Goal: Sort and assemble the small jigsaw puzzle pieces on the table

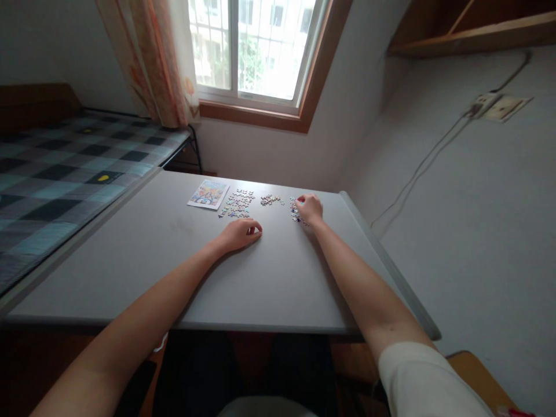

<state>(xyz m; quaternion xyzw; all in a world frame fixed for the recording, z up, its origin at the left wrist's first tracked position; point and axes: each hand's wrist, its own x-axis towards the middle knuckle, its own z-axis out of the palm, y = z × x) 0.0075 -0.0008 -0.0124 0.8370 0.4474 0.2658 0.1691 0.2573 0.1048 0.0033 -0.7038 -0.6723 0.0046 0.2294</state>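
My left hand [242, 233] rests on the grey table [269, 278] with its fingers curled and a gap between thumb and fingers; nothing shows in it. Just beyond it lie several small puzzle pieces [238, 204] in loose rows. My right hand [310, 207] is over another group of pieces [295, 214] at the right, thumb and fingers together; whatever is between the fingertips is too small to tell. Between the two groups sits a small pile of pieces [270, 200]. A colourful picture sheet [208, 194] lies left of the rows.
A checkered bed [87, 168] adjoins the table's left side. Behind the table are a window [256, 52] and a curtain [152, 63]. At the right, a cable [428, 156] hangs along the wall from a socket [499, 107], below a wooden shelf [473, 40].
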